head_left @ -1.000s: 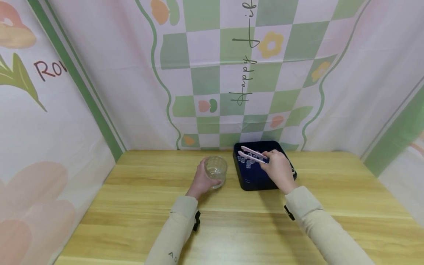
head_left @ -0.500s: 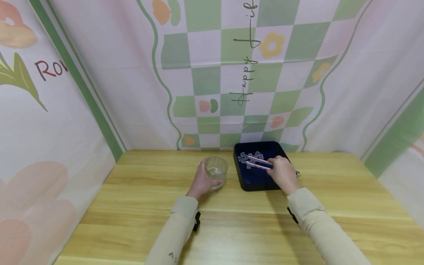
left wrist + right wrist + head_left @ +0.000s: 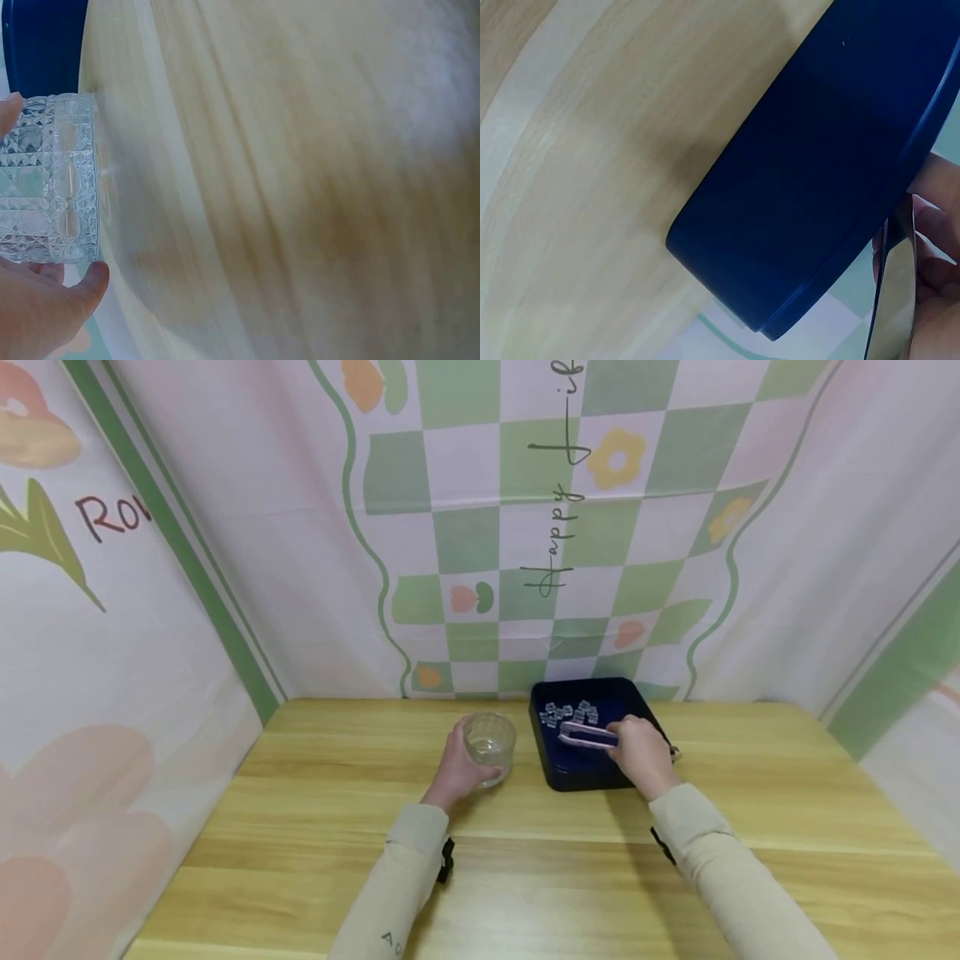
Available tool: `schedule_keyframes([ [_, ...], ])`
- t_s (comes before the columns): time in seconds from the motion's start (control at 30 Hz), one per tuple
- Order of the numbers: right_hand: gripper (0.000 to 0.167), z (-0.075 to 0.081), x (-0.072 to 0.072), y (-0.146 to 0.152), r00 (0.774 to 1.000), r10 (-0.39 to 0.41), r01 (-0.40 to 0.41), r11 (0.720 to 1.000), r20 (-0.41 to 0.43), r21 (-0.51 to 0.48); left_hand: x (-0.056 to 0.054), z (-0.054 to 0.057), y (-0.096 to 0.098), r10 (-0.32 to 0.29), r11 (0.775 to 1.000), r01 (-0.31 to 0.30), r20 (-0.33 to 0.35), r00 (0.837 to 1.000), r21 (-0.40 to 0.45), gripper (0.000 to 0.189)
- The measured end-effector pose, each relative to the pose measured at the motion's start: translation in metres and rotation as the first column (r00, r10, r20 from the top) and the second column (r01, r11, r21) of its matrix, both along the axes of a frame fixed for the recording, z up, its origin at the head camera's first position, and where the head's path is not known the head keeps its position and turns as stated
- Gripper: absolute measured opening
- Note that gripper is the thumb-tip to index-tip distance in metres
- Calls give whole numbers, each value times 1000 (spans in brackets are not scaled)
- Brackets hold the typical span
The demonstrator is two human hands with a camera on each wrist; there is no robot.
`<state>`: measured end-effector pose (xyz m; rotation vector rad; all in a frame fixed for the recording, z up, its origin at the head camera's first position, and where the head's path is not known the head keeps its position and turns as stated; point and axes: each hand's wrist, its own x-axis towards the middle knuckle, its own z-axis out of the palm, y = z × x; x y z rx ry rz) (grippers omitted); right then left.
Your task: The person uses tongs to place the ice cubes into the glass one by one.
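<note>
Glass [image 3: 490,748] is held upright just below and right of frame centre, with fingers and thumb of the left hand [image 3: 459,768] curled round its side. Tongs [image 3: 585,743] are gripped by the right hand [image 3: 645,757], further right, tips over the dark blue tray [image 3: 581,768]. Clear pieces [image 3: 585,713] are clustered near its far side; whether any is pinched can't be told.

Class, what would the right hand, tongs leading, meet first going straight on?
Likely the small clear pieces in the blue tray, just beyond the pink tongs; tip height is unclear, so they might pass above.
</note>
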<state>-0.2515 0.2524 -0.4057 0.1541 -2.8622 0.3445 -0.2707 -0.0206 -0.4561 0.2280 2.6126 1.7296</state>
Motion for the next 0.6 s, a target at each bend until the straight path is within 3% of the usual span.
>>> schedule_keyframes([
  [0.6, 26, 0, -1, -1, 996, 5, -5, 1000, 84, -1, -1, -2, 0, 0, 1000, 0, 3, 1000, -1, 101],
])
